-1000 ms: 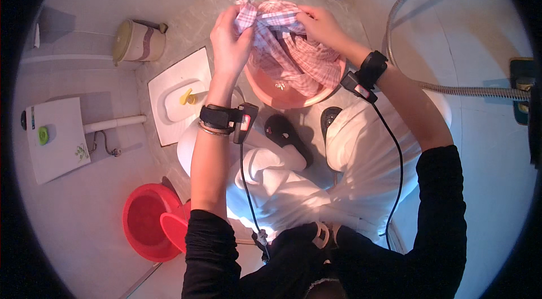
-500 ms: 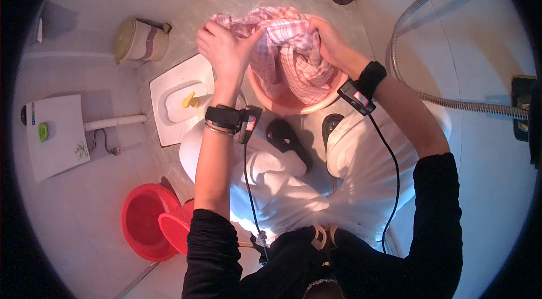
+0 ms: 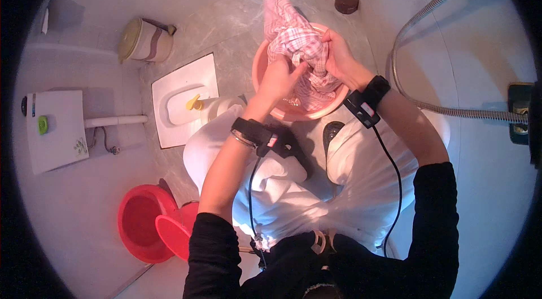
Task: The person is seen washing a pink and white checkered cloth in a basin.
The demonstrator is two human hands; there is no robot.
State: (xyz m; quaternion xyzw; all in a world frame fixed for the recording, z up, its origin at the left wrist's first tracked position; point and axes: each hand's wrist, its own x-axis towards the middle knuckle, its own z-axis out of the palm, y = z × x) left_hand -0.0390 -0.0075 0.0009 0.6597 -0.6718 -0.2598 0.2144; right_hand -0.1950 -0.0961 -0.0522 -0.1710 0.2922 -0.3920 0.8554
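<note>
A pink and white checked cloth [image 3: 302, 39] is bunched in an orange-pink basin [image 3: 259, 67] on the floor in front of me. One end of it sticks out past the basin's far rim. My left hand [image 3: 278, 80] is closed on the near left side of the cloth, its thumb toward the middle and its other fingers partly hidden. On the right, my right hand [image 3: 341, 60] pinches the cloth's edge close to the basin's rim. The lower folds lie inside the basin. Whether there is water under them I cannot tell.
Left of the basin is a squat toilet [image 3: 161, 124], with a yellow-topped pump bottle [image 3: 219, 108] near my knee. A lidded bin [image 3: 155, 42] stands behind it. Red basins [image 3: 129, 225] sit lower left. A metal shower hose [image 3: 398, 39] hangs right; a brown round container [image 3: 346, 2] stands far right.
My left hand has come down and to the right, from the cloth's far left part to its near side. The cloth's left part has swung over to the basin's far side.
</note>
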